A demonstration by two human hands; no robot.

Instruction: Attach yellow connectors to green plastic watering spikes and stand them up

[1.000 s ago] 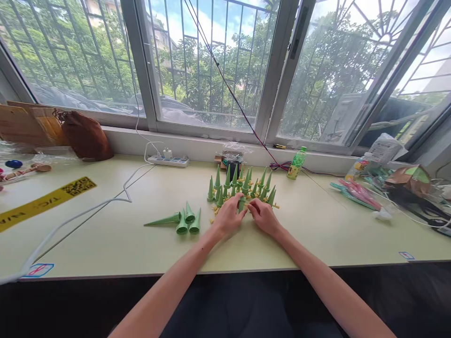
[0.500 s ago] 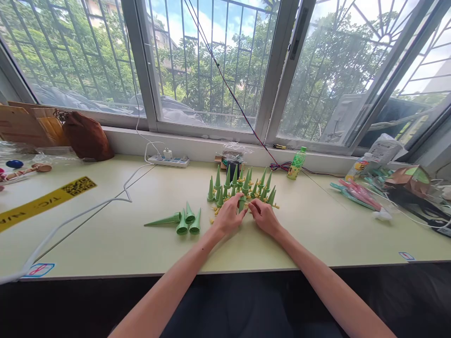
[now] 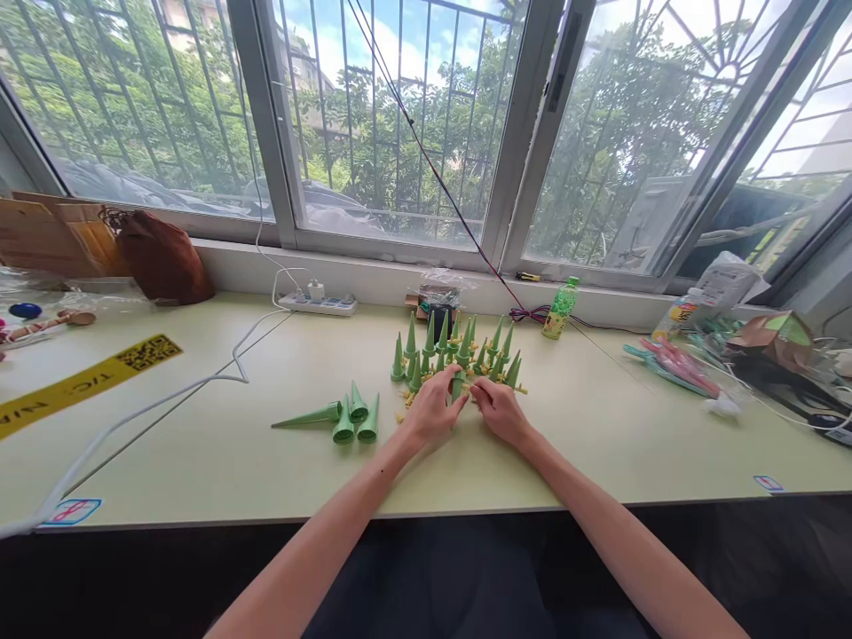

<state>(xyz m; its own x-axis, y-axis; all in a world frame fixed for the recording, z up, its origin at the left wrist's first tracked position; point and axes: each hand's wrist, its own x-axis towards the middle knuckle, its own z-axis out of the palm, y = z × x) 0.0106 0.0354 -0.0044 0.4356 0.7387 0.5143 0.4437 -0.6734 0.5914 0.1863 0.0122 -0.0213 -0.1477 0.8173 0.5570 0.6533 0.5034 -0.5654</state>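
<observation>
My left hand [image 3: 431, 410] is closed around a hollow green plastic spike [image 3: 458, 383], gripping it between thumb and fingers. From the other side my right hand [image 3: 500, 410] pinches at a small yellow piece [image 3: 467, 389] at the spike's side. The right fingertips cover part of this piece. Just beyond both hands stands a cluster of green spikes [image 3: 411, 337], points up, many with yellow pieces sticking out sideways. To the left of my left hand, several green spikes [image 3: 343, 428] without visible yellow pieces are grouped, one lying on its side.
Small yellow pieces [image 3: 399, 417] lie beside my left hand. Behind the cluster sits a small box [image 3: 436, 297] with clear wrapping. A green bottle [image 3: 561, 309] and a power strip [image 3: 326, 305] stand farther back. A white cable [image 3: 160, 399] crosses the table at left.
Hardly anything differs. Both hands stay at the same spot on the spike, with only a very slight shift of the right fingers.
</observation>
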